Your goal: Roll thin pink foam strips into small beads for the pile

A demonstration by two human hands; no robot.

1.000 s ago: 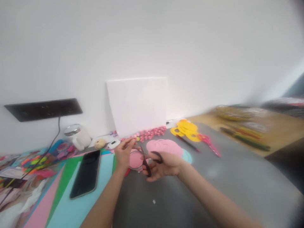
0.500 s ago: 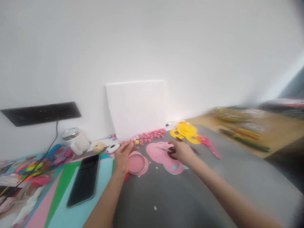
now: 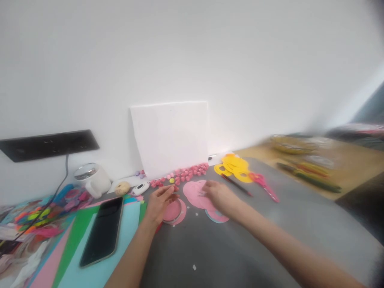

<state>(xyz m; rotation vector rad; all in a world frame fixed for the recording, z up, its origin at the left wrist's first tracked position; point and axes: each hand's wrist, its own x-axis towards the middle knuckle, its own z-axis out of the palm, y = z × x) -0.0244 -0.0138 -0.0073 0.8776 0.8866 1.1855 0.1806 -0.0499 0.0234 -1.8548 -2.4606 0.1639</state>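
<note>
My left hand [image 3: 160,202] lies on the grey table [image 3: 240,248] with its fingers stretched out, fingertips on the edge of a round pink disc with a pale ring [image 3: 173,212]. My right hand [image 3: 218,196] is blurred and rests on a pile of pink foam cutouts [image 3: 193,190]. Thin scissor blades [image 3: 201,195] stick out to the left from under its fingers. Whether those fingers grip the scissors does not show. A light blue cutout [image 3: 220,218] peeks out below the pink ones.
A black phone [image 3: 102,230] lies on coloured sheets [image 3: 75,252] at left. Behind stand a white mug [image 3: 93,180], a white board [image 3: 169,136] against the wall and pink beads [image 3: 186,173]. Yellow cutouts [image 3: 235,166], a pencil [image 3: 237,185] and pink scissors [image 3: 264,182] lie right.
The pink disc and the black-handled scissors came down from the air to the table. My right hand carried the scissors right onto the pink cutouts. My left hand now lies flat by the disc.
</note>
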